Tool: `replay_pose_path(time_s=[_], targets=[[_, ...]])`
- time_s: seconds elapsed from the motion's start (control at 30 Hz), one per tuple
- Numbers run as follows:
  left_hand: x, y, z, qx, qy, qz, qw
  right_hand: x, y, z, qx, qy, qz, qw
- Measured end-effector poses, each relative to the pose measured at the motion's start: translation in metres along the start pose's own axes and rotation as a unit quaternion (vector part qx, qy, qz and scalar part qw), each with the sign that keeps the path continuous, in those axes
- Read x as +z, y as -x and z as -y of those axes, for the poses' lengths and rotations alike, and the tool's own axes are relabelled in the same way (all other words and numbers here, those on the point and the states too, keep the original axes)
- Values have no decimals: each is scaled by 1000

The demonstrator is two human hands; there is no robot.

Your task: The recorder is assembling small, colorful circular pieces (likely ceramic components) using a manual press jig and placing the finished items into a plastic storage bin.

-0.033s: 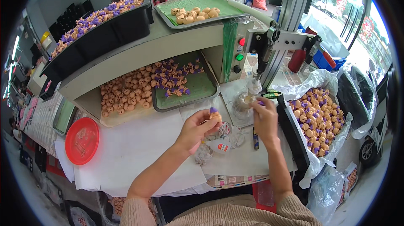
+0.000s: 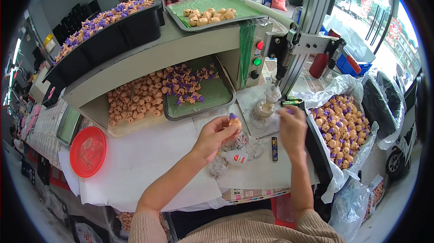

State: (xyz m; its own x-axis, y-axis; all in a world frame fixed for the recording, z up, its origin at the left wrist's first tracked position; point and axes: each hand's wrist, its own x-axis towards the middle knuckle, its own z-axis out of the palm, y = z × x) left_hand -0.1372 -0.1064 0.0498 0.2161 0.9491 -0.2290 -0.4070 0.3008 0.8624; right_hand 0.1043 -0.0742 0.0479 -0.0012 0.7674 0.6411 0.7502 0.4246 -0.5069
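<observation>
My left hand (image 2: 211,138) is closed, pinching a small doll figure (image 2: 233,122) with a purple top and a tan lower part between thumb and fingers. My right hand (image 2: 293,130) is also closed, slightly blurred, beside the press fixture (image 2: 263,108), which is wrapped in clear plastic. A bit of purple shows at its fingertips; the rest of that small piece is hidden. Above the fixture hangs the press's rod (image 2: 282,64). Below my hands lie a white glue bottle (image 2: 237,157), crumpled plastic (image 2: 219,166) and a dark battery-like stick (image 2: 274,149).
Tan doll heads (image 2: 135,98) pile under the shelf beside a green-lined tray (image 2: 199,112) of purple-and-tan bodies. A black bin (image 2: 122,35) and a tray of heads (image 2: 174,16) stand on top. Rightward is a lined box of figures (image 2: 341,130); leftward, a red plate (image 2: 88,151).
My right hand has moved right, away from the press fixture, uncovering its middle. My left hand has shifted slightly right with the doll figure still in it.
</observation>
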Motion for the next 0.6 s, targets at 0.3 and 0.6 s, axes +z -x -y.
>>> replay_pose_path(time_s=[0.3,0.6], targets=[[40,-130,51,155,-276,-54,947,-84,-13,-10,51,232,-261,936],[64,-151,63,300,-376,-79,873,-66,-67,37,-87,-61,-185,977]])
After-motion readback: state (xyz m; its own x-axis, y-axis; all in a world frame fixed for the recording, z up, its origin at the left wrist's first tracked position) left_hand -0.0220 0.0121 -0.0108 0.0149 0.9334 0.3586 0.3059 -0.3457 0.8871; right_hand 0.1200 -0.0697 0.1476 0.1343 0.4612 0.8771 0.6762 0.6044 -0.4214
